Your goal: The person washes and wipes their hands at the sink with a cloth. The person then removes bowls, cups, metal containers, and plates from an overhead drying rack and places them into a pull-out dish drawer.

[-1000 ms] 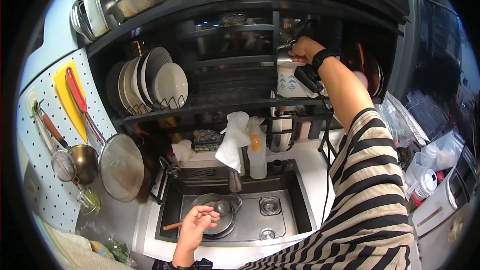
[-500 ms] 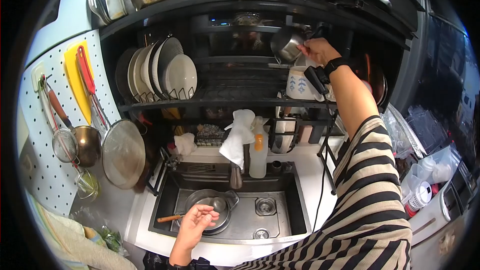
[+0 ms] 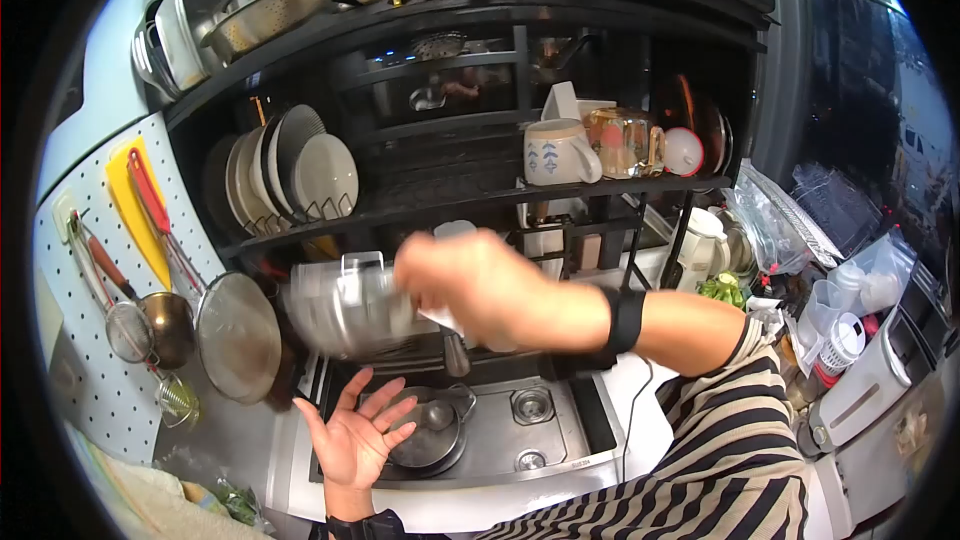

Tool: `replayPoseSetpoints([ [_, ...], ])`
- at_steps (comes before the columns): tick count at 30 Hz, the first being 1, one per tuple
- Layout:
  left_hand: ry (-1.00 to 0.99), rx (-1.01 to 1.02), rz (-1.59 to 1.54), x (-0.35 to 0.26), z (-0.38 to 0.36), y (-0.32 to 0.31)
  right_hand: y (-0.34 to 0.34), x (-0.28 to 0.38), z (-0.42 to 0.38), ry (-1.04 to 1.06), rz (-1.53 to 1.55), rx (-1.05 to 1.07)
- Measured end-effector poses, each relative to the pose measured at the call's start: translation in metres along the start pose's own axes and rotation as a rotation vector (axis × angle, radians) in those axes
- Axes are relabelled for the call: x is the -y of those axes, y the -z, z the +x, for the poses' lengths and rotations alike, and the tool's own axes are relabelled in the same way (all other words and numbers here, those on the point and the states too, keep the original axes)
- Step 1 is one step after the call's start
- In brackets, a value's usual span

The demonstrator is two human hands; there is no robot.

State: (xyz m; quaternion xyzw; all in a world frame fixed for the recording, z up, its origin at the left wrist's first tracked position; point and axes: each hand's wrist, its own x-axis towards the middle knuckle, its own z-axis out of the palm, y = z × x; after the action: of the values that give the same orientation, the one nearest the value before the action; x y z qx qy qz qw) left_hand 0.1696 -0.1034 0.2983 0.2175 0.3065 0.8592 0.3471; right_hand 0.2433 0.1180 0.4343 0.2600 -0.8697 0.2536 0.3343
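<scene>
My right hand (image 3: 470, 285), blurred by motion, grips a shiny, round metal vessel (image 3: 345, 308) at its right side, above the back left of the sink. The vessel is smeared too, so its exact kind does not show. Below it, my left hand (image 3: 360, 435) is open, palm up with spread fingers, and holds nothing. Beside those fingers a metal pot (image 3: 428, 452) stands in the sink (image 3: 490, 440), with a ladle (image 3: 436, 415) whose round bowl lies inside it. My left hand partly hides the pot.
Plates (image 3: 325, 175) stand upright on the black rack (image 3: 430, 195). A patterned mug (image 3: 557, 155) and amber glass cups (image 3: 620, 140) sit at its right. Strainers (image 3: 238, 338) hang on the white pegboard (image 3: 90, 340). A faucet (image 3: 456, 352) rises behind the sink.
My right hand has brought the metal vessel from the rack's right side down and left, over the sink. My left hand has turned palm up and spread its fingers. The view has shifted.
</scene>
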Motion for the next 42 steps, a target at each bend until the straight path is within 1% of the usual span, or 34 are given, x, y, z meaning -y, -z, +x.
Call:
replayPoseSetpoints([
  [1, 0.001, 0.008, -0.048, -0.005, -0.003, -0.003, -0.014, 0.007, -0.012, 0.141, -0.012, 0.038],
  [2, 0.013, -0.007, -0.056, -0.01, -0.008, -0.003, -0.032, 0.01, -0.024, 0.18, -0.127, 0.153],
  [3, -0.004, -0.122, -0.024, -0.014, -0.015, -0.013, -0.041, 0.014, -0.035, 0.237, -0.13, 0.274],
  [5, -0.025, -0.241, -0.016, 0.002, -0.016, 0.043, -0.058, 0.016, -0.046, 0.327, -0.162, 0.443],
  [7, 0.083, -0.307, 0.02, 0.004, -0.028, 0.051, -0.059, 0.019, -0.038, 0.31, -0.147, 0.6],
  [8, 0.14, -0.292, -0.042, 0.002, -0.034, 0.052, -0.059, 0.019, -0.032, 0.293, -0.15, 0.672],
  [9, 0.144, -0.27, -0.06, 0.004, -0.039, 0.055, -0.06, 0.016, -0.024, 0.289, -0.153, 0.572],
  [10, 0.15, -0.312, -0.058, 0.006, -0.042, 0.059, -0.058, 0.008, -0.008, 0.31, -0.129, 0.436],
  [11, 0.157, -0.353, -0.059, 0.009, -0.046, 0.063, -0.051, 0.006, 0.014, 0.322, -0.311, 0.363],
  [12, 0.134, -0.361, -0.062, 0.013, -0.049, 0.066, -0.05, -0.008, 0.038, 0.159, -0.33, 0.238],
  [13, 0.177, -0.378, -0.07, 0.017, -0.054, 0.08, -0.042, -0.008, 0.067, -0.153, -0.215, 0.174],
  [14, 0.166, -0.382, -0.059, 0.018, -0.057, 0.079, -0.043, -0.03, 0.092, -0.143, -0.158, 0.076],
  [17, 0.139, -0.428, -0.027, 0.02, -0.066, 0.078, -0.058, -0.104, 0.166, -0.38, -0.039, -0.084],
  [19, 0.128, -0.455, -0.007, 0.02, -0.074, 0.081, -0.072, -0.119, 0.199, -0.691, 0.111, -0.044],
  [22, 0.101, -0.476, 0.048, 0.019, -0.087, 0.089, -0.095, -0.13, 0.223, -0.837, 0.296, -0.06],
  [25, 0.076, -0.516, 0.072, 0.02, -0.101, 0.099, -0.115, -0.136, 0.239, -0.9, 0.347, -0.134],
  [26, 0.103, -0.556, 0.086, 0.017, -0.106, 0.097, -0.118, -0.135, 0.242, -0.928, 0.356, -0.115],
  [29, 0.042, -0.542, 0.015, 0.021, -0.115, 0.111, -0.118, -0.134, 0.239, -0.69, 0.467, -0.028],
  [30, 0.08, -0.555, 0.023, 0.018, -0.118, 0.11, -0.115, -0.137, 0.239, -0.72, 0.437, -0.047],
  [31, 0.059, -0.591, 0.029, 0.019, -0.119, 0.112, -0.117, -0.143, 0.24, -0.76, 0.404, -0.075],
  [33, 0.087, -0.613, 0.075, 0.014, -0.119, 0.109, -0.128, -0.164, 0.239, -0.624, 0.34, -0.248],
  [34, 0.098, -0.59, 0.086, 0.014, -0.117, 0.114, -0.118, -0.122, 0.216, -0.693, 0.398, -0.319],
  [35, 0.098, -0.574, 0.093, 0.014, -0.114, 0.115, -0.121, -0.114, 0.202, -0.56, 0.536, -0.391],
  [36, 0.099, -0.574, 0.098, 0.013, -0.11, 0.111, -0.114, -0.081, 0.178, -0.599, 0.532, -0.393],
  [37, 0.124, -0.546, 0.11, 0.012, -0.104, 0.112, -0.104, -0.047, 0.141, -0.435, 0.554, -0.311],
  [38, 0.148, -0.523, 0.118, 0.01, -0.101, 0.113, -0.116, -0.046, 0.114, -0.194, 0.544, -0.295],
  [39, 0.171, -0.5, 0.125, 0.009, -0.097, 0.114, -0.109, -0.026, 0.081, -0.141, 0.57, -0.082],
  [40, 0.188, -0.449, 0.141, 0.008, -0.091, 0.114, -0.108, -0.004, 0.048, -0.12, 0.605, 0.033],
  [41, 0.21, -0.407, 0.13, 0.01, -0.085, 0.113, -0.116, 0.004, 0.016, 0.031, 0.427, 0.107],
  [42, 0.23, -0.364, 0.118, 0.012, -0.077, 0.11, -0.12, 0.012, -0.016, 0.095, 0.362, 0.25],
])
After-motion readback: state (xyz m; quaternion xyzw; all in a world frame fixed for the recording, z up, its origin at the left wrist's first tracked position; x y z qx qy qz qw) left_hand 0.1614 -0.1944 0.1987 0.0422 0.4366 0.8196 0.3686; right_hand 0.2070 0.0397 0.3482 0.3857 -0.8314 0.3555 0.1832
